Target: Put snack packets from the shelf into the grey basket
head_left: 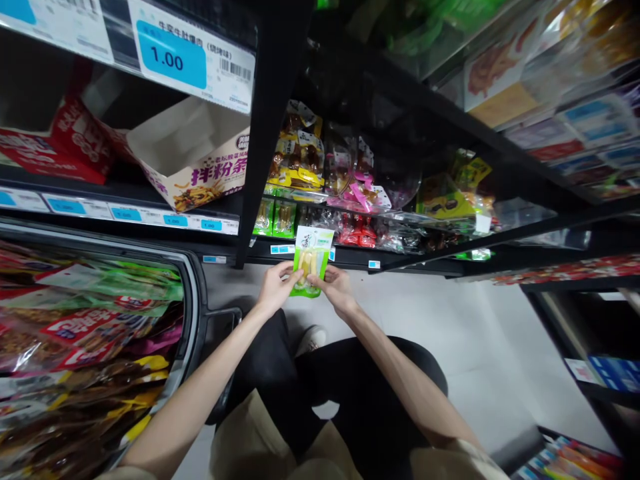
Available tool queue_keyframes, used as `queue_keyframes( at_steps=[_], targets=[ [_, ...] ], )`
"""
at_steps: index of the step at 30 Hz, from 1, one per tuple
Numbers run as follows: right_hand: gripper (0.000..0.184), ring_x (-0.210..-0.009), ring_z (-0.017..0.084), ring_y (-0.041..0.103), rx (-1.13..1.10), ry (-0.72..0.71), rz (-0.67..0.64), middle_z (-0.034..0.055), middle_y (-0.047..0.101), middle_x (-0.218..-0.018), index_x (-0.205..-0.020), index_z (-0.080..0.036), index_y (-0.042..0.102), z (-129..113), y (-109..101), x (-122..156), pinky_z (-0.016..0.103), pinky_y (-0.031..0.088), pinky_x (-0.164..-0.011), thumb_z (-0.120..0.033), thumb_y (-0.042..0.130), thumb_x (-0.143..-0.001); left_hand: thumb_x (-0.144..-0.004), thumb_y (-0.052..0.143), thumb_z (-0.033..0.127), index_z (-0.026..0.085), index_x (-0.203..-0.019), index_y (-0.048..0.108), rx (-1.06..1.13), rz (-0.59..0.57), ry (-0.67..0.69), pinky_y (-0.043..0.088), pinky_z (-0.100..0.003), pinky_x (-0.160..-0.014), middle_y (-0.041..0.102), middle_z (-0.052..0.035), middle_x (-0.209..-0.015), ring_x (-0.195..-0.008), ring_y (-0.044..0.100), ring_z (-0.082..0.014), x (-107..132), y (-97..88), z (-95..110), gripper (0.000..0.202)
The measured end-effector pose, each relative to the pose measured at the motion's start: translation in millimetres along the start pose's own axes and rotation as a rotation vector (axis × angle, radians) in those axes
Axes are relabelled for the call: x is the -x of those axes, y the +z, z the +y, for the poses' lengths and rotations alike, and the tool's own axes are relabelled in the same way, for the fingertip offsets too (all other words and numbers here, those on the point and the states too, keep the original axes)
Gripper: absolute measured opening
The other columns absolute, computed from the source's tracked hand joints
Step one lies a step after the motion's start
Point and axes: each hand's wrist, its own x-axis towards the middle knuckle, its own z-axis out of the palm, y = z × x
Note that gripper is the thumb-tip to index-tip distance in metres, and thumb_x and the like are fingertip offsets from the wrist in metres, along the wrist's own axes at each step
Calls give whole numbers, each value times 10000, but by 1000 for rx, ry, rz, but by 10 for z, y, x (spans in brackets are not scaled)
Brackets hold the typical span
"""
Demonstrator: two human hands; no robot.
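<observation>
A small green and white snack packet (311, 257) with a clear window is held upright in front of me, above the floor. Pale yellowish pieces show through its window. My left hand (278, 283) pinches its left edge with thumb and fingers, and my right hand (336, 285) grips the right edge the same way. Both thumbs lie on the packet's front. Just behind it, on the low shelf, stand similar green packets (284, 217), next to red snack packets (357, 230).
On my left is a dark-rimmed basket (193, 313) full of packaged snacks. Above it, a shelf holds open cardboard boxes (200, 157) behind price labels (173, 61). Yellow packets (299, 160) fill the middle shelf ahead. More shelving stands on the right; pale floor (480, 347) lies below.
</observation>
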Motion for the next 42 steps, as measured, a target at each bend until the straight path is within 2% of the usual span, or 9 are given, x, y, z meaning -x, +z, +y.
queue_keyframes(
  at_steps=[4,12,20,25,30,33,36,39,42],
  targets=[
    [459,-819,246,744,-9,-1,5,80,789,-950,-887,-179,762,9,-8,0,381,608,-813,-404,955,-538,-732,805,492,130,-958,741,8,34,-1,555,-296,-766,761,-94,-924,-834,703,-208,-8,-4,-15,431],
    [457,-836,272,750,-6,7,-6,88,788,-943,-857,-179,753,36,-35,-32,408,610,-806,-418,961,-528,-665,858,428,139,-957,723,27,-39,-68,571,-301,-764,759,-102,-950,-866,713,-218,0,4,0,433],
    [415,-778,259,742,-48,-23,31,74,785,-868,-807,-184,757,-10,-15,4,385,605,-738,-384,972,-514,-666,850,443,143,-874,697,9,-49,-75,550,-278,-725,737,-71,-852,-800,693,-190,2,-6,-1,396],
    [389,-724,253,729,-85,-24,44,63,778,-820,-754,-191,760,-53,5,49,396,607,-716,-378,980,-494,-686,839,445,136,-918,698,25,-52,-90,538,-271,-725,730,-77,-881,-807,682,-186,9,-1,-33,411],
    [405,-696,256,716,-72,-15,110,58,763,-763,-711,-183,752,-73,20,70,393,597,-691,-375,995,-449,-770,765,528,126,-947,694,79,-137,-97,518,-286,-769,726,-82,-911,-853,678,-198,32,25,-36,445],
    [424,-724,269,713,-71,-18,103,59,756,-752,-729,-182,750,-98,12,68,387,587,-675,-390,997,-455,-738,789,564,123,-928,690,166,-129,-104,503,-285,-758,719,-74,-888,-819,661,-188,40,50,-8,490],
    [416,-753,248,706,-124,-29,19,54,760,-800,-794,-194,751,-141,-9,63,377,577,-709,-448,968,-547,-707,828,546,121,-924,697,309,-122,-133,491,-288,-783,707,-66,-861,-809,643,-176,42,77,41,495],
    [412,-704,190,670,-219,-31,-86,50,744,-820,-852,-208,755,-187,-21,70,332,551,-681,-563,879,-685,-689,871,411,116,-900,692,505,-110,-198,465,-260,-754,668,-45,-801,-748,604,-139,48,76,132,404],
    [459,-668,170,639,-276,8,-182,66,729,-816,-928,-207,769,-221,-10,93,305,515,-625,-643,770,-783,-727,807,218,126,-905,664,799,-176,-305,412,-220,-615,570,-3,-700,-593,494,-89,66,11,275,246]
  ],
)
